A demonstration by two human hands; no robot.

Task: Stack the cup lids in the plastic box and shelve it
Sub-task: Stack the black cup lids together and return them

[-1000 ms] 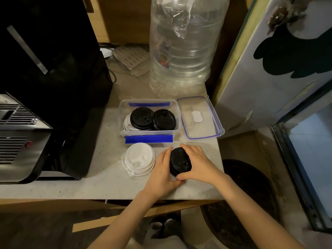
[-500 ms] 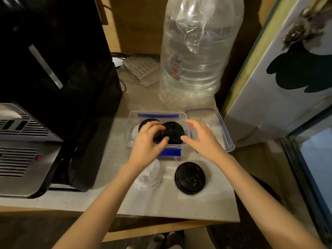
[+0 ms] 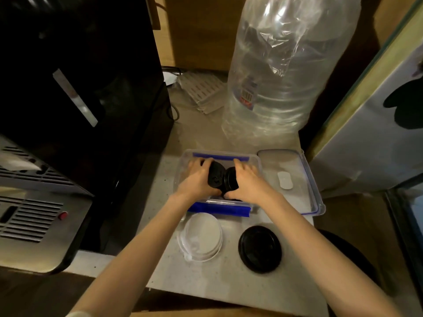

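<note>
A clear plastic box (image 3: 256, 161) with blue clips sits on the counter. Both my hands are inside it. My left hand (image 3: 196, 179) grips a tilted black lid stack (image 3: 215, 177). My right hand (image 3: 249, 184) grips a second black lid stack (image 3: 230, 178) beside it, and the two stacks touch. In front of the box lie a white lid stack (image 3: 202, 236) and a single black lid (image 3: 259, 248) on the counter. The box's clear cover (image 3: 290, 179) lies flat to the right of the box.
A large clear water bottle (image 3: 281, 72) stands behind the box. A black and steel machine (image 3: 68, 110) fills the left side. A white panel (image 3: 377, 124) rises at the right. The counter's front edge (image 3: 229, 296) runs just below the loose lids.
My hands left the black lid on the counter, reached forward into the box and closed on the two black lid stacks, tilting them up. The view moved closer.
</note>
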